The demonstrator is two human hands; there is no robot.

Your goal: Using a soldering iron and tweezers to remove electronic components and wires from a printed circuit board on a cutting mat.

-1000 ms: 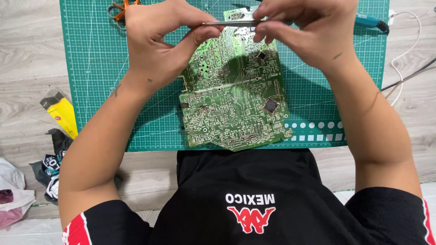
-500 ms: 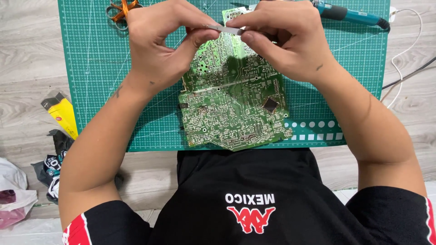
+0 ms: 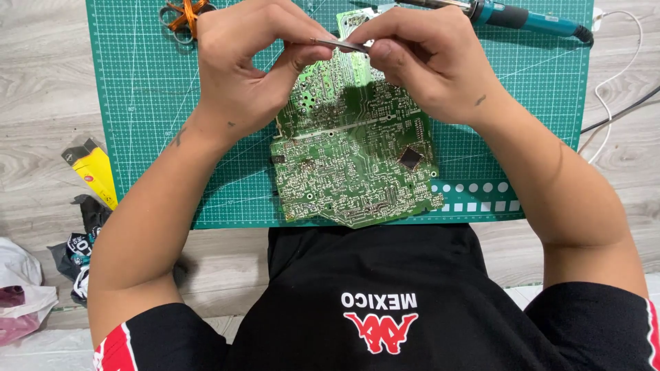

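A large green circuit board (image 3: 354, 161) lies solder side up on a green cutting mat (image 3: 151, 137). Over its far end, my left hand (image 3: 244, 65) and my right hand (image 3: 419, 58) meet. Both pinch a thin metal tool, seemingly tweezers (image 3: 338, 45), held level between them just above the board's far edge. A small dark square chip (image 3: 410, 158) sits on the board's right side, away from both hands.
A teal-handled soldering iron (image 3: 519, 16) lies at the mat's far right, its white cable (image 3: 615, 82) trailing off to the right. An orange coil (image 3: 184, 14) rests at the far left. A yellow packet (image 3: 93, 172) and dark wrappers (image 3: 79, 247) lie left of the mat.
Both hands have shifted slightly toward me in view, still joined on the thin metal tool. The soldering iron shows further into view at the top right. The board has not moved.
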